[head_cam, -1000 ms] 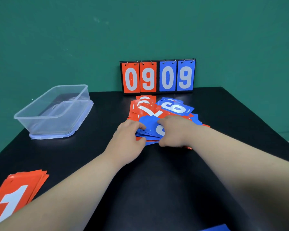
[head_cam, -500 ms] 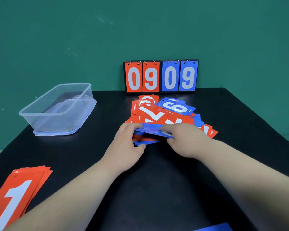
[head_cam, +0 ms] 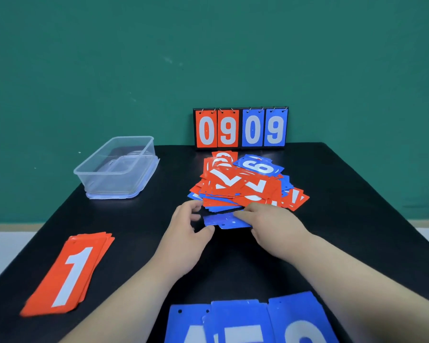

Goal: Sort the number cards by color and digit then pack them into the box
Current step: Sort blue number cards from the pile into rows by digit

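Number cards showing a red 1 lie stacked far left; the box beyond holds none. The left grip curls at a blue bundle, thumb touching its corner, hold uncertain. That bundle has just slid out from under the mixed pile, grasped by the right grip, ready for sorting.

Under the left hand and the right hand lies a matte black rectangular tabletop. It reaches well past both hands to a plain teal-green painted wall that fills the view beyond them. Left of the left hand, past the table's edge, a thin beige skirting strip runs above pale grey floor. The same floor shows right of the right hand. The light is soft and even, with a faint sheen on the black top.
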